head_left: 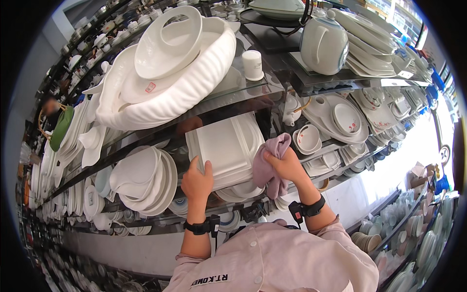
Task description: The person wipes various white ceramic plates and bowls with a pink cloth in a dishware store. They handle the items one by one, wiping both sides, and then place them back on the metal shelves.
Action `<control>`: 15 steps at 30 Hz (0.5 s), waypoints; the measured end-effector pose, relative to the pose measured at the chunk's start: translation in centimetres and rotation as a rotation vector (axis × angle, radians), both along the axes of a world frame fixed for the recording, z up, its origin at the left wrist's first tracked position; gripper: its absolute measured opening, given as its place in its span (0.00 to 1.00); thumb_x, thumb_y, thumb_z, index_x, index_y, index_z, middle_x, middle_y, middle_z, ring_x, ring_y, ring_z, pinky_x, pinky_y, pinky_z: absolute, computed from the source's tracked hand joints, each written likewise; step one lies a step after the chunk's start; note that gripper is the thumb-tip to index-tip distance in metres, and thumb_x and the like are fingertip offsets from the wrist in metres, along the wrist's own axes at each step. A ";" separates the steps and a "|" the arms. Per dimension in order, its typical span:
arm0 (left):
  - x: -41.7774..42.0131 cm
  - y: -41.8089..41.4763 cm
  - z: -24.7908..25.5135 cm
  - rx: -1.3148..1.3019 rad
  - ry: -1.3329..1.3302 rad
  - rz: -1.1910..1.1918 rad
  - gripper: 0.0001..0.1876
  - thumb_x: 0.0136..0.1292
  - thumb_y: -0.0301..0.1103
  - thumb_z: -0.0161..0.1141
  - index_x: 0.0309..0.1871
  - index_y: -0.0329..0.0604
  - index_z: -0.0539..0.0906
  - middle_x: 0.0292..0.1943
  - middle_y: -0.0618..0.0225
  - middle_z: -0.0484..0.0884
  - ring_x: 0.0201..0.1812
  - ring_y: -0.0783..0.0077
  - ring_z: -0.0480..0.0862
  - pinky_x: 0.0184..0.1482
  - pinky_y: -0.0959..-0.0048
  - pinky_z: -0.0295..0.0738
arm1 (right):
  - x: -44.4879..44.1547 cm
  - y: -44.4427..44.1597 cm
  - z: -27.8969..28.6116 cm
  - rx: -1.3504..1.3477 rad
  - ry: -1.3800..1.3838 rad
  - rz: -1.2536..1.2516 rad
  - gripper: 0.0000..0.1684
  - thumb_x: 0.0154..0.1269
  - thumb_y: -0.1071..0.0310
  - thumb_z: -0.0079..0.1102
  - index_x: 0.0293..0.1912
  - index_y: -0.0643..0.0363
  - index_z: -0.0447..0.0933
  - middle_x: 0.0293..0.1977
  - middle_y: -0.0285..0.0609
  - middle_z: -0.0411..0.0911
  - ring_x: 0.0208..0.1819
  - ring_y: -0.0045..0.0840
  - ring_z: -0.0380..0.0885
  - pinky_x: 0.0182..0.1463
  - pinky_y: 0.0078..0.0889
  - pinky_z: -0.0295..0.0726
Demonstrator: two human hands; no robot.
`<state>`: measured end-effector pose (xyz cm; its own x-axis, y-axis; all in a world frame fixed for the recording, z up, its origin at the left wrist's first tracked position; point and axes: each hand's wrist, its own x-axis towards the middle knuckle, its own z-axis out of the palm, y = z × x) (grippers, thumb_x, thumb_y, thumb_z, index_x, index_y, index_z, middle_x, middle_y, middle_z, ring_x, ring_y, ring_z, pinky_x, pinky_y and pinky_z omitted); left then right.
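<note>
My right hand (286, 164) grips a crumpled mauve cloth (270, 164). The cloth hangs against the right edge of a stack of white rectangular plates (222, 146) on the middle shelf. At the stack's front left corner is my left hand (197, 180), thumb and index finger apart. Its fingertips overlap the plate edge in view; whether they touch it cannot be told. Nothing is held in that hand. Left of it stands a pile of white wavy-rimmed plates (140, 179). Rounder white dishes (237, 191) show under the rectangular stack.
Above, a glass shelf (251, 87) carries a large ribbed white bowl (175, 98), an oval dish with a hole (168, 54) and a small white jar (252, 65). A teapot (323, 45) stands to the right. Flower-patterned bowls (307, 138) sit beyond the cloth.
</note>
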<state>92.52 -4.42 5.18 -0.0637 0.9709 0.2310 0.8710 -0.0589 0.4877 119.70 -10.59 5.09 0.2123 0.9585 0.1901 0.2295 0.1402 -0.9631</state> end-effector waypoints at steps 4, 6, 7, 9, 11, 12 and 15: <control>-1.2 -0.9 0.6 0.118 -0.285 -0.164 0.16 0.62 0.37 0.66 0.51 0.41 0.87 0.18 0.66 0.76 0.22 0.65 0.78 0.30 0.65 0.72 | -0.3 -1.4 0.3 -0.066 0.055 -0.028 0.17 0.69 0.63 0.64 0.52 0.63 0.78 0.42 0.45 0.83 0.46 0.30 0.81 0.54 0.33 0.77; -1.5 -1.5 0.8 0.183 -0.391 -0.273 0.11 0.61 0.30 0.67 0.47 0.39 0.87 0.15 0.70 0.71 0.18 0.72 0.72 0.26 0.70 0.67 | -0.9 -2.8 0.9 -0.106 0.090 -0.047 0.21 0.68 0.63 0.68 0.55 0.63 0.77 0.46 0.38 0.81 0.50 0.22 0.77 0.58 0.29 0.75; -1.5 -1.9 1.2 0.209 -0.431 -0.324 0.10 0.61 0.28 0.66 0.45 0.39 0.87 0.14 0.70 0.70 0.17 0.75 0.69 0.25 0.72 0.65 | -1.1 -3.5 1.3 -0.092 0.075 -0.045 0.21 0.67 0.64 0.69 0.55 0.63 0.77 0.46 0.38 0.81 0.50 0.22 0.77 0.58 0.30 0.75; -1.5 -2.7 1.4 0.285 -0.502 -0.418 0.07 0.61 0.25 0.66 0.43 0.37 0.87 0.14 0.71 0.68 0.16 0.78 0.66 0.23 0.75 0.62 | -1.6 -5.2 2.1 -0.063 0.047 -0.043 0.23 0.65 0.66 0.71 0.56 0.63 0.76 0.47 0.38 0.81 0.51 0.22 0.77 0.58 0.30 0.75; -1.6 -3.6 1.5 0.385 -0.564 -0.504 0.06 0.61 0.23 0.65 0.41 0.37 0.87 0.13 0.72 0.67 0.16 0.80 0.65 0.22 0.77 0.60 | -2.2 -7.2 2.4 -0.044 0.029 -0.070 0.23 0.61 0.68 0.72 0.54 0.63 0.76 0.46 0.39 0.80 0.49 0.22 0.77 0.56 0.31 0.76; -1.7 -4.0 1.7 0.390 -0.583 -0.526 0.05 0.61 0.23 0.65 0.40 0.36 0.87 0.13 0.72 0.66 0.16 0.80 0.65 0.22 0.77 0.59 | -2.7 -8.1 2.3 -0.014 0.033 -0.082 0.22 0.61 0.67 0.71 0.53 0.63 0.77 0.45 0.41 0.81 0.48 0.22 0.77 0.55 0.31 0.76; -2.3 -5.0 2.3 0.382 -0.629 -0.589 0.04 0.62 0.23 0.65 0.39 0.36 0.87 0.13 0.72 0.66 0.16 0.81 0.65 0.22 0.78 0.59 | -3.6 -10.4 2.2 -0.010 0.190 -0.130 0.20 0.67 0.65 0.67 0.56 0.62 0.76 0.48 0.40 0.81 0.51 0.22 0.77 0.58 0.30 0.75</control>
